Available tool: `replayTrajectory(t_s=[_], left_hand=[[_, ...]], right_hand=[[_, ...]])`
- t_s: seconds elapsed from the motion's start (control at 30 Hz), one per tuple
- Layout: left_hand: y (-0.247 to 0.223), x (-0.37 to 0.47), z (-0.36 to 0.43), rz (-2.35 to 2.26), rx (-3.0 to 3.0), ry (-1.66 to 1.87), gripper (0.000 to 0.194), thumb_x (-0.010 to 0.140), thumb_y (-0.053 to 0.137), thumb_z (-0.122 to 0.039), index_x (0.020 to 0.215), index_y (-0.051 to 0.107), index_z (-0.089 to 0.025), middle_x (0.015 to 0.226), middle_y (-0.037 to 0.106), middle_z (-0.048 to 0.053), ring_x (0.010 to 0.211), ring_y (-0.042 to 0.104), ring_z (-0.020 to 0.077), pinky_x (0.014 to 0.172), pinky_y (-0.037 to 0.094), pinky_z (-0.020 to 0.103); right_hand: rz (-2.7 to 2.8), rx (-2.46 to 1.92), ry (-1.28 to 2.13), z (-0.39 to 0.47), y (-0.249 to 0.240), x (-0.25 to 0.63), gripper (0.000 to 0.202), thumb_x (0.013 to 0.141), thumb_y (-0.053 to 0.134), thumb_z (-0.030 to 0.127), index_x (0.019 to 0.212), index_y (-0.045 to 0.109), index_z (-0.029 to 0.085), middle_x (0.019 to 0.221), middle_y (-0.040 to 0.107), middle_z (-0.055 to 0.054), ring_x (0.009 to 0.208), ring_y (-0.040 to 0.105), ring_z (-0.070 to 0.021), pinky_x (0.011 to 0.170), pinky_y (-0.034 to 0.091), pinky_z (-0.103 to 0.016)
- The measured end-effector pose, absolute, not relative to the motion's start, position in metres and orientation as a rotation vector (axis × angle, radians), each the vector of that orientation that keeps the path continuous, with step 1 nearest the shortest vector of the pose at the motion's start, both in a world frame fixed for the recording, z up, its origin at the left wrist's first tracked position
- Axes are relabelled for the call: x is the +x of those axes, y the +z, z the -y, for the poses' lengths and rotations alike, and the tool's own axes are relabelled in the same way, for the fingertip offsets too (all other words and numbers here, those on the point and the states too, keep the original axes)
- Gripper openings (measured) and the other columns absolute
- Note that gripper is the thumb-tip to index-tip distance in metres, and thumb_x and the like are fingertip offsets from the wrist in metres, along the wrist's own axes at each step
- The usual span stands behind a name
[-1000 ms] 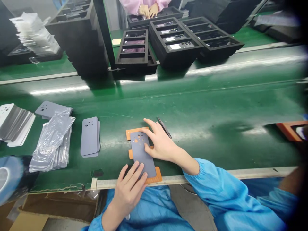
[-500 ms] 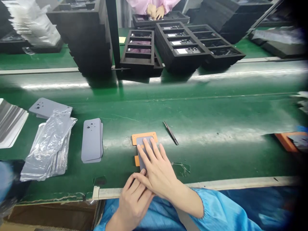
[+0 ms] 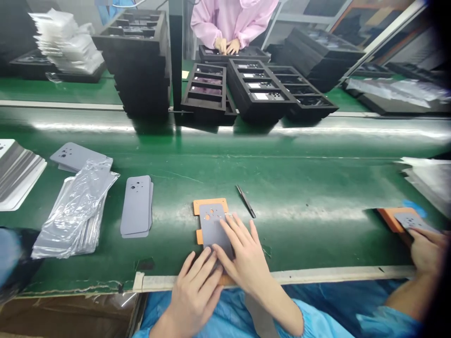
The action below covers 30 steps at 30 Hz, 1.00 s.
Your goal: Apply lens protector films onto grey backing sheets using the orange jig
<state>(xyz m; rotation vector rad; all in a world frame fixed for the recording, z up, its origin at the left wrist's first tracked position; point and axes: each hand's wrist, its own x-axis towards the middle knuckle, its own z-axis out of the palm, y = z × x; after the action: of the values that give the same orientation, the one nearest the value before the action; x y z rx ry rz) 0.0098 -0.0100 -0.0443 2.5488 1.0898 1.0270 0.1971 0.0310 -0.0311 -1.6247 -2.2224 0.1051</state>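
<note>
One grey panel (image 3: 214,230) — flat, matte, several round holes

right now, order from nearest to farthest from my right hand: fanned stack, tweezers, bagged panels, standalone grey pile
1. Tweezers, just beyond your right hand
2. Standalone grey pile, to its left
3. Bagged panels, farther left
4. Fanned stack, far left edge

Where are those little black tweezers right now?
In the head view, the tweezers lie on the green table, beyond the right hand and right of the orange plate.
</note>
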Motion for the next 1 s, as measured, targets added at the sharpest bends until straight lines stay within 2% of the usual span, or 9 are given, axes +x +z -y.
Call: replayTrajectory(t_s=[0.1, 0.2, 0.4, 0.53, 0.6, 0.7, 0.8, 0.87, 1.0], left_hand=[[-0.042, 0.006, 0.01, -1.059, 2.388, 1.095, 0.031, 0.098, 0.058, -0.021, 0.126, 0.066, -0.014, 0.135, 0.069, 0.015, 0.137, 0.057, 0.0277, 0.115, 0.046, 0.048], [-0.037, -0.002, 0.006, -1.057, 2.007, 1.205, 0.032, 0.1, 0.056, -0.029, 0.13, 0.063, -0.018, 0.134, 0.069, 0.016, 0.132, 0.061, 0.0276, 0.108, 0.053, 0.047], [-0.029, -0.014, -0.011, -1.123, 1.115, 1.218, 0.052, 0.102, 0.05, -0.05, 0.145, 0.049, -0.021, 0.128, 0.071, 0.016, 0.103, 0.073, 0.0251, 0.08, 0.061, 0.034], [-0.029, -0.014, -0.018, -1.075, 0.749, 1.149, 0.07, 0.096, 0.064, -0.049, 0.153, 0.037, -0.019, 0.124, 0.073, 0.019, 0.098, 0.076, 0.0286, 0.074, 0.062, 0.034], [-0.03, -0.013, -0.019, -1.072, 0.678, 1.184, 0.075, 0.092, 0.068, -0.05, 0.152, 0.036, -0.018, 0.122, 0.074, 0.019, 0.098, 0.076, 0.0298, 0.073, 0.062, 0.035], [-0.031, -0.016, -0.02, -1.063, 0.638, 1.256, 0.077, 0.09, 0.071, -0.051, 0.15, 0.038, -0.016, 0.119, 0.075, 0.021, 0.097, 0.076, 0.0304, 0.074, 0.062, 0.036], [-0.031, -0.026, -0.019, -1.085, 0.695, 1.329, 0.071, 0.091, 0.07, -0.049, 0.148, 0.042, -0.016, 0.122, 0.073, 0.022, 0.101, 0.076, 0.03, 0.079, 0.063, 0.037], [-0.029, -0.039, -0.016, -1.166, 0.752, 1.401, 0.063, 0.092, 0.068, -0.047, 0.144, 0.048, -0.018, 0.124, 0.073, 0.021, 0.101, 0.076, 0.0291, 0.079, 0.063, 0.037], [-0.03, -0.08, 0.005, -1.434, 0.703, 1.637, 0.05, 0.091, 0.07, -0.047, 0.13, 0.059, -0.019, 0.108, 0.077, 0.014, 0.084, 0.075, 0.0243, 0.068, 0.06, 0.032]], right_hand=[[2.189, -1.568, 0.179, -0.023, -0.033, 0.204, 0.046, 0.101, 0.054, 0.032, 0.144, 0.051, 0.016, 0.148, 0.058, -0.021, 0.136, 0.057, -0.0343, 0.117, 0.033, -0.069], [2.095, -1.54, 0.23, -0.017, -0.017, 0.202, 0.042, 0.099, 0.057, 0.028, 0.141, 0.052, 0.021, 0.147, 0.06, -0.018, 0.133, 0.06, -0.0332, 0.117, 0.033, -0.07], [2.19, -1.213, 0.55, -0.01, 0.02, 0.188, 0.058, 0.097, 0.057, 0.026, 0.153, 0.041, 0.024, 0.147, 0.061, -0.011, 0.137, 0.057, -0.0273, 0.117, 0.045, -0.052], [2.091, -1.352, 0.655, -0.018, 0.014, 0.182, 0.044, 0.096, 0.06, 0.028, 0.14, 0.056, 0.026, 0.134, 0.068, -0.01, 0.12, 0.067, -0.0277, 0.098, 0.06, -0.044], [2.007, -1.429, 0.833, -0.023, 0.01, 0.179, 0.043, 0.096, 0.06, 0.03, 0.138, 0.058, 0.026, 0.121, 0.074, -0.01, 0.1, 0.073, -0.025, 0.086, 0.063, -0.041], [1.846, -1.389, 1.263, -0.035, 0.008, 0.172, 0.049, 0.095, 0.062, 0.035, 0.142, 0.055, 0.023, 0.092, 0.077, -0.005, 0.07, 0.071, -0.0184, 0.066, 0.062, -0.033], [1.663, -1.307, 1.509, -0.067, 0.006, 0.168, 0.052, 0.09, 0.068, 0.04, 0.137, 0.06, 0.017, 0.083, 0.075, -0.004, 0.072, 0.072, -0.0184, 0.064, 0.061, -0.031], [1.606, -1.35, 1.472, -0.108, 0.004, 0.171, 0.055, 0.086, 0.072, 0.04, 0.133, 0.063, 0.014, 0.087, 0.076, -0.006, 0.075, 0.073, -0.0195, 0.068, 0.061, -0.033], [1.594, -1.641, 1.097, -0.221, 0.006, 0.192, 0.05, 0.088, 0.072, 0.032, 0.13, 0.063, 0.006, 0.084, 0.075, -0.007, 0.062, 0.064, -0.0148, 0.057, 0.055, -0.028]])
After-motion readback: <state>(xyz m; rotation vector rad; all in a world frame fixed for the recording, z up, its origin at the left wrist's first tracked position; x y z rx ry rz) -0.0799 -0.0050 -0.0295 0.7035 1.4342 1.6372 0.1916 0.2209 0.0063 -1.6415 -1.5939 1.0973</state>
